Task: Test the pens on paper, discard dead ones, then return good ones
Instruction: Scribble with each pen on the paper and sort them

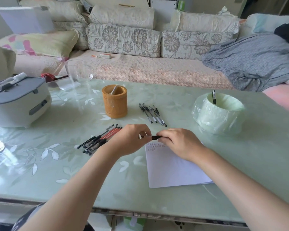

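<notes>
Both hands meet over the top edge of a white paper sheet [173, 167] that carries a few scribbled lines. My left hand [130, 139] and my right hand [178, 142] pinch the two ends of one short black pen [154, 137], held level between them. A pile of several black and red pens [100, 139] lies left of my left hand. Several clear-barrelled pens [152, 114] lie in a row beyond the hands. A tan cylindrical pen holder [115, 104] stands behind them. At the right, a small bin lined with a green bag [218, 114] has one pen [214, 97] sticking out.
A white and grey appliance [18, 102] sits at the table's left. A clear glass jug [78, 75] stands at the back, next to a red object [48, 76]. A sofa with cushions and a grey blanket [250, 60] runs behind the glass-topped table [90, 180].
</notes>
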Demonstrator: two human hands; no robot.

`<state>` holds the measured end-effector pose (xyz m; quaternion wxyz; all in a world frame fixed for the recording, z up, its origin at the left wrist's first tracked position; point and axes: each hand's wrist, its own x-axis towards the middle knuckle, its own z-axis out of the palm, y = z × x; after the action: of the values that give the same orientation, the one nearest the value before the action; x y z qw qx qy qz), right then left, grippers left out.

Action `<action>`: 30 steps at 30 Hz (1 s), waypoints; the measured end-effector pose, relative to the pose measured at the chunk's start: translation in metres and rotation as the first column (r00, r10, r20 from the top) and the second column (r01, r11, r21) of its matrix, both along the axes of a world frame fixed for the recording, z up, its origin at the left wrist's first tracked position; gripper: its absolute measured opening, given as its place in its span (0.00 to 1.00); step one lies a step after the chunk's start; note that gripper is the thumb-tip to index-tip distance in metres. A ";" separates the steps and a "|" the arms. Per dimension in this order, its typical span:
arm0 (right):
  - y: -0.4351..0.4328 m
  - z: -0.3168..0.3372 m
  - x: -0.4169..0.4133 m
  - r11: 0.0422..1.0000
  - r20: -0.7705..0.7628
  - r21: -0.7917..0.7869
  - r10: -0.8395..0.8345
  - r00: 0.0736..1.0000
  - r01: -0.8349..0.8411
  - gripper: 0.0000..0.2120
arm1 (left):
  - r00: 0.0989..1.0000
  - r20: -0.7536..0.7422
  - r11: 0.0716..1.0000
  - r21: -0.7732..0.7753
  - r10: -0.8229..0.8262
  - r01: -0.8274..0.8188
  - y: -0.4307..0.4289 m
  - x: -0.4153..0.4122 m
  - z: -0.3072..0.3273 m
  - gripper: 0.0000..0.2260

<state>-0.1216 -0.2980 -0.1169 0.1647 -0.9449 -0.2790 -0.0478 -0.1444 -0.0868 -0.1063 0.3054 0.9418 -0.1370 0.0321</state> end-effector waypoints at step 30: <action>0.008 -0.003 0.010 0.999 -0.121 -0.015 -0.045 0.992 0.044 0.12 | 0.998 -0.052 0.988 -0.149 -0.043 0.035 -0.007 0.023 -0.011 0.02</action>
<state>-0.1121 -0.2898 -0.1197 0.1743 -0.9530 -0.2477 0.0078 -0.1214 -0.0938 -0.1174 0.3788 0.9142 -0.1440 0.0104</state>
